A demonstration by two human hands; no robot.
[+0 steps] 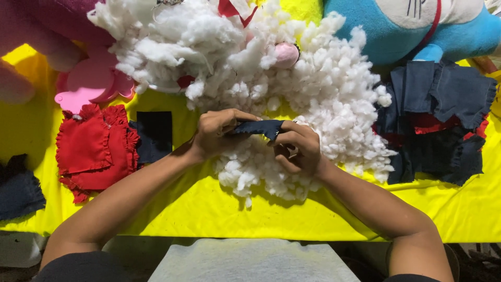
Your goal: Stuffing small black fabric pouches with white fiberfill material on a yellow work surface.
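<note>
Red frilled cloths crowd the yellow surface at left. The left hand and right hand pinch the dark blue cloth piece, fingers closed, over white stuffing; dark cloths lie right.

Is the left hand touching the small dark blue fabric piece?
Touching. The head view shows the left hand pinching one end of the small dark blue fabric piece, with no gap visible.

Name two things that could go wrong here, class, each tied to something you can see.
The loose white stuffing lies heaped right under both hands, so tufts could snag and scatter. The small navy fabric piece is pinched only between the left hand and right hand; it might slip into the heap.
</note>
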